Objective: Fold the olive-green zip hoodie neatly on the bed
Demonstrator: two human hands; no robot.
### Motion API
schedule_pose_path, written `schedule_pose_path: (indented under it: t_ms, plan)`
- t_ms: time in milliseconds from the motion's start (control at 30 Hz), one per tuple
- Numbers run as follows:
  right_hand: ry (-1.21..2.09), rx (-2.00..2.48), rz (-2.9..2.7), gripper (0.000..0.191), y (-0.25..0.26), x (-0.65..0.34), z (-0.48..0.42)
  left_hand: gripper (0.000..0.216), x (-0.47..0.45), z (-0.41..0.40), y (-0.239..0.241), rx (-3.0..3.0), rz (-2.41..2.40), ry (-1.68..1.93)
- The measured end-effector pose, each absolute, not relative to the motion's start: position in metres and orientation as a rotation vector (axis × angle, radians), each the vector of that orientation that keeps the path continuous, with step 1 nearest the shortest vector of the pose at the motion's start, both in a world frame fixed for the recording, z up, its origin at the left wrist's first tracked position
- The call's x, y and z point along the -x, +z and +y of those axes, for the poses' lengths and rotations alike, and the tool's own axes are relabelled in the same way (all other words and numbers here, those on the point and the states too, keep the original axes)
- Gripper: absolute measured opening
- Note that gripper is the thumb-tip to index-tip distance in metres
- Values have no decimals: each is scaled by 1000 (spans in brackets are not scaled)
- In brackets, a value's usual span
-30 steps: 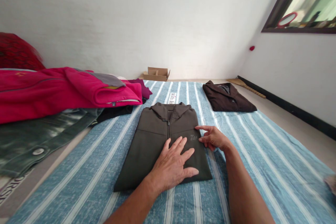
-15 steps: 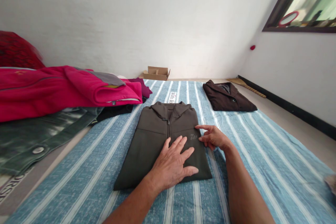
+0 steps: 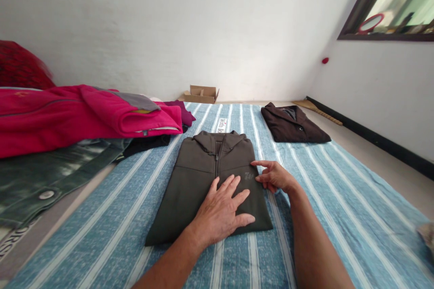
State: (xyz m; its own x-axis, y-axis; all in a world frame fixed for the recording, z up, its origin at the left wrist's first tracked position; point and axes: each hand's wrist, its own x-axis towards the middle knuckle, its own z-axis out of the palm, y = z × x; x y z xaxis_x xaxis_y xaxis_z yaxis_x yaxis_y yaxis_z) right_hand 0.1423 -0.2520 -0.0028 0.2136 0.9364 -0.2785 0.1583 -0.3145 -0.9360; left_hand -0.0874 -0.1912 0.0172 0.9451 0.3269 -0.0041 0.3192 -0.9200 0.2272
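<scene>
The person's left hand (image 3: 222, 212) lies flat on the lower half of a folded olive-grey zip jacket (image 3: 210, 180), fingers spread and pressing down on the cloth, gripping nothing. Just to its right, the right hand (image 3: 275, 176) sits at the jacket's right edge, its fingers loosely curled with the forefinger stretched out along the fold; whether thumb and fingers pinch the cloth cannot be told from here. The jacket lies front up (zip running down its middle, collar at the far end) in the middle of a blue striped sheet (image 3: 325, 198) spread across the floor. To the left, off the sheet's edge, a dark green garment with a snap button (image 3: 50, 180) lies spread out, and behind it a bright pink fleece jacket (image 3: 84, 115) is heaped on other dark clothes. Farther back on the right of the sheet rests a folded dark brown jacket (image 3: 293, 124), well apart from the hands. Beyond the sheet, against the white wall, sits an open cardboard box (image 3: 200, 94).
</scene>
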Motion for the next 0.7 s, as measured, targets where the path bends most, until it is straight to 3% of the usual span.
schedule_pose_path:
  t_ms: [700]
  plan:
    - [1186,1664,-1055,71,-4,-145,-252,60,87,-191,16,-2854,485,68]
